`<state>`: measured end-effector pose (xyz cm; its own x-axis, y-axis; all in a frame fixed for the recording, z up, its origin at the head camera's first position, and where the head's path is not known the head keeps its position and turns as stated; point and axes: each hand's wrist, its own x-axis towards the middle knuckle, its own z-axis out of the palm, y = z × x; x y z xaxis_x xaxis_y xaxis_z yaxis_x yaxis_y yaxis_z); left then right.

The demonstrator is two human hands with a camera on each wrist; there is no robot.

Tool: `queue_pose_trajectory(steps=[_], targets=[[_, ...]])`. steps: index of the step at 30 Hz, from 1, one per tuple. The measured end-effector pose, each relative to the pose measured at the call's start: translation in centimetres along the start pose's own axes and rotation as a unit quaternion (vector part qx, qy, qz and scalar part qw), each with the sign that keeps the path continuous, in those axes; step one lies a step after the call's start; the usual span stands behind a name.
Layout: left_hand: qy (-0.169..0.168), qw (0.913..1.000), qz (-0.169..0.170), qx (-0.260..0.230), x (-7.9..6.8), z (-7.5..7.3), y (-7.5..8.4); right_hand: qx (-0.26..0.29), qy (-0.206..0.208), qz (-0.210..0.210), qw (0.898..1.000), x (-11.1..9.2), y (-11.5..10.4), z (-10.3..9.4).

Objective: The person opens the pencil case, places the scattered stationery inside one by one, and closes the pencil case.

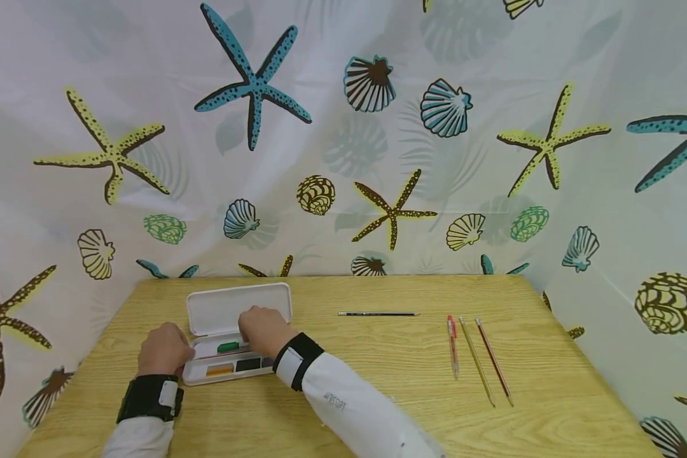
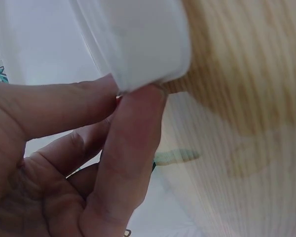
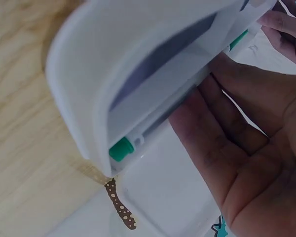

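Note:
An open white pencil case (image 1: 229, 380) lies on the table, its lid (image 1: 235, 308) raised at the back. My left hand (image 1: 163, 350) pinches the case's left end; in the left wrist view, thumb and index finger (image 2: 133, 138) meet at the corner. My right hand (image 1: 266, 331) reaches into the back compartment. There its thumb and fingers (image 3: 202, 143) close around a pale marker whose green end (image 3: 121, 149) shows; the marker's green cap (image 1: 228, 347) shows left of the hand. The marker's middle is hidden by the fingers. An orange block (image 1: 220, 369) and a dark block (image 1: 249, 364) lie in the front compartment.
A dark pencil (image 1: 379, 313) lies across the back of the wooden table (image 1: 378, 407). Farther right are a red pen (image 1: 453, 346), a yellow pencil (image 1: 477, 361) and a red pencil (image 1: 495, 361). A patterned white curtain (image 1: 332, 146) stands around the table's back and sides.

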<state>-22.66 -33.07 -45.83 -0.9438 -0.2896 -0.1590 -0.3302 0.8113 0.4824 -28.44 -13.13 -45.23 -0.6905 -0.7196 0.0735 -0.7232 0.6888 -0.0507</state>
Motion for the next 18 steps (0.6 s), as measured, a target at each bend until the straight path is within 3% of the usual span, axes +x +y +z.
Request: queue_pose_trajectory(steps=[18], targets=[[-0.001,1.0000,-0.002,-0.002,-0.2,-0.2,0.2,-0.028,0.003,0.001,1.000,0.6,-0.3,1.2]])
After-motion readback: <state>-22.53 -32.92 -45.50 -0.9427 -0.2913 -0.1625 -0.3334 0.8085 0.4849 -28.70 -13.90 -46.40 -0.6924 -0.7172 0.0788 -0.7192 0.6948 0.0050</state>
